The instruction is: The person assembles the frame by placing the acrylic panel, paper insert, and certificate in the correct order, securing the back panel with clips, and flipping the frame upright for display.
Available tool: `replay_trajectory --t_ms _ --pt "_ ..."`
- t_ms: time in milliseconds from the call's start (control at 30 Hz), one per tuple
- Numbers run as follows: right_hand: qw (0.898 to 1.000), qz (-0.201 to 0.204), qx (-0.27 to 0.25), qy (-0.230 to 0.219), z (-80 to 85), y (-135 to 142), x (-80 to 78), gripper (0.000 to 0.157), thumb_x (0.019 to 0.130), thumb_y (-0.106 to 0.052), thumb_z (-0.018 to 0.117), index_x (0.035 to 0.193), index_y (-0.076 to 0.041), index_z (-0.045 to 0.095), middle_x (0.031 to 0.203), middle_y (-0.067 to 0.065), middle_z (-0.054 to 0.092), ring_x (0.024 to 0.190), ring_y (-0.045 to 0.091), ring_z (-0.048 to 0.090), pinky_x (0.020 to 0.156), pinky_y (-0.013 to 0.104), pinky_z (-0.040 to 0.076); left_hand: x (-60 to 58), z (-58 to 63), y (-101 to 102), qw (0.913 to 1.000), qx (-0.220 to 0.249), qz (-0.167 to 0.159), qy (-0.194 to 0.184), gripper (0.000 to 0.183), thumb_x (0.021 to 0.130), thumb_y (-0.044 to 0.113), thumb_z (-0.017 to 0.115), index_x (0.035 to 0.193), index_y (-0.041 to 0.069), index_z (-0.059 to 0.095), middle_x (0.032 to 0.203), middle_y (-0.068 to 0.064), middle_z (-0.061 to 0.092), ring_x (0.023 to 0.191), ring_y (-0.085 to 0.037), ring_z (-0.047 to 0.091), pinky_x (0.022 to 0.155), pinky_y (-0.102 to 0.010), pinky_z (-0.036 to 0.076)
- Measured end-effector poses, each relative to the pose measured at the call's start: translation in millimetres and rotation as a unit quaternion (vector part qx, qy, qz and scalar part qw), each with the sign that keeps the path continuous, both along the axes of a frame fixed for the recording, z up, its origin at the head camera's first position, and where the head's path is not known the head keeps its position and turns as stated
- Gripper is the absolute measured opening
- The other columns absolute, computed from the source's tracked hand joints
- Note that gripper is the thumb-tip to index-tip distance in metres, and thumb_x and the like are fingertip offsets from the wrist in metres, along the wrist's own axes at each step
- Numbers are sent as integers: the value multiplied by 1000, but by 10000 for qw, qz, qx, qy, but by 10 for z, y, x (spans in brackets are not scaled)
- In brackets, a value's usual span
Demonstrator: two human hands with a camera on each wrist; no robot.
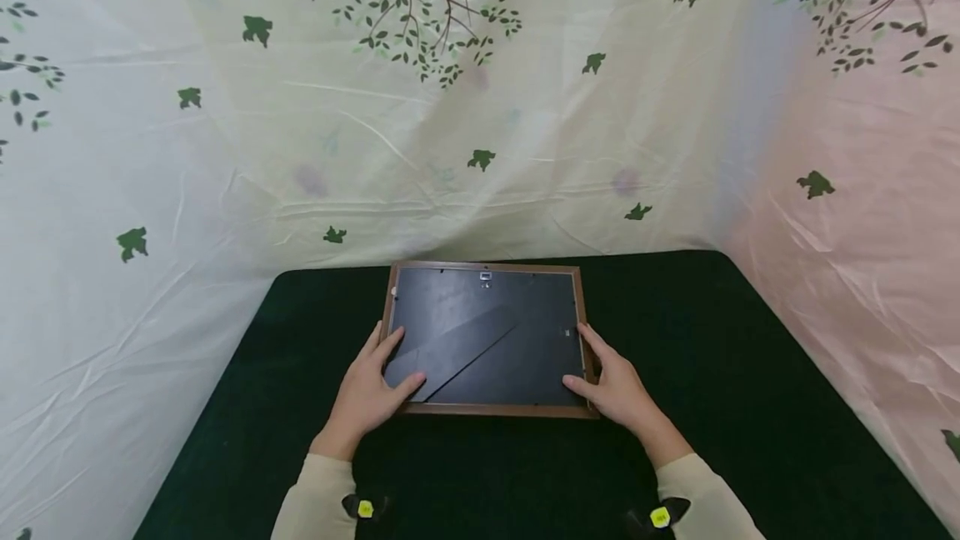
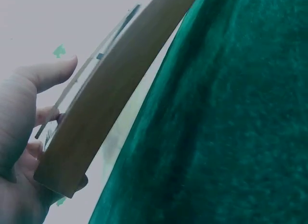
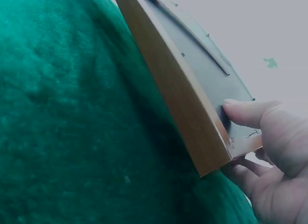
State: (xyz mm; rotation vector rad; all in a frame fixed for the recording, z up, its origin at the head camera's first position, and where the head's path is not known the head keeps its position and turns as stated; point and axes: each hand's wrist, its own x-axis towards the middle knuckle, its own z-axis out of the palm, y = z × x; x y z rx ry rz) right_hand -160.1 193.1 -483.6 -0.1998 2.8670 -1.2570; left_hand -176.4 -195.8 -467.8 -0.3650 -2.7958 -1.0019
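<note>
A picture frame (image 1: 480, 340) with a brown wooden rim is held back side up, its dark backing board facing the head camera. A flat stand strip lies slantwise across the backing, and a small metal hanger sits near the far edge. My left hand (image 1: 369, 390) grips the left side, thumb over the near corner of the backing. My right hand (image 1: 617, 386) grips the right side with its thumb on the backing. In the left wrist view the frame's wooden edge (image 2: 110, 94) tilts above the cloth. Fingers curl beneath the corner in the right wrist view.
A dark green cloth (image 1: 750, 407) covers the table. Behind and at both sides hangs a pale curtain (image 1: 525, 132) printed with green leaves and branches, meeting the table's far edge just beyond the frame.
</note>
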Motion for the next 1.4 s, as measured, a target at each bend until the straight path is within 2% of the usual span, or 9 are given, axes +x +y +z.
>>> replay_trajectory --t_ms 133,333,533,633,800,967,1100,1267,1400 --pt "9994 -61 -5 333 83 36 -7 88 86 -30 74 155 -25 18 159 10 17 131 38 40 86 49 48 -36 49 31 10000 -6 -78 0 82 81 58 68 148 20 39 159 -14 16 139 -41 28 102 -63 33" --pt "9975 -115 79 690 171 81 -64 90 84 -20 76 155 -22 20 159 12 15 141 38 23 104 60 31 -108 27 92 9997 -241 -103 -4 87 78 61 69 150 24 35 160 -12 13 140 -39 27 102 -62 33" --pt "9967 -247 255 732 112 115 -123 85 86 -18 74 154 -26 24 160 11 9 141 41 20 104 63 29 -188 -30 142 9963 -763 -258 313 93 76 62 71 152 27 30 159 -15 13 142 -40 20 105 -63 29" --pt "9959 -303 256 811 59 122 -135 84 86 -18 74 153 -28 25 161 10 7 142 40 20 104 61 31 -203 -85 144 9950 -888 -318 339 94 76 62 71 152 28 28 160 -14 12 144 -38 16 107 -63 25" --pt "9923 -336 247 1166 -6 115 -140 83 86 -16 74 152 -29 27 161 6 6 140 39 26 98 57 40 -191 -145 134 9960 -705 -407 368 93 77 59 72 153 29 26 160 -13 9 142 -39 19 106 -62 27" --pt "9891 -318 207 1421 -29 101 -139 81 85 -13 75 151 -29 30 161 3 5 137 40 30 92 55 46 -221 -85 99 9914 -964 -519 721 93 78 59 71 153 27 27 160 -14 9 142 -39 20 107 -61 27" --pt "9883 -277 166 1494 -30 111 -135 81 85 -12 74 151 -30 31 161 1 4 137 39 31 92 55 46 -360 203 85 9724 -1701 -703 1435 94 78 61 70 152 21 29 160 -17 7 143 -41 13 106 -64 24" --pt "9869 -241 188 1587 -27 120 -134 82 85 -12 75 151 -31 31 161 -1 3 137 39 31 93 54 46 -592 753 194 9312 -2688 -1038 2234 94 79 62 67 152 17 29 160 -16 1 145 -38 4 108 -64 20" --pt "9857 -236 242 1650 -33 114 -125 82 84 -12 75 151 -30 31 161 0 3 137 39 31 92 55 46 -724 962 371 8963 -3424 -1250 2526 97 80 68 62 154 20 23 160 -18 -1 145 -40 7 109 -62 20"
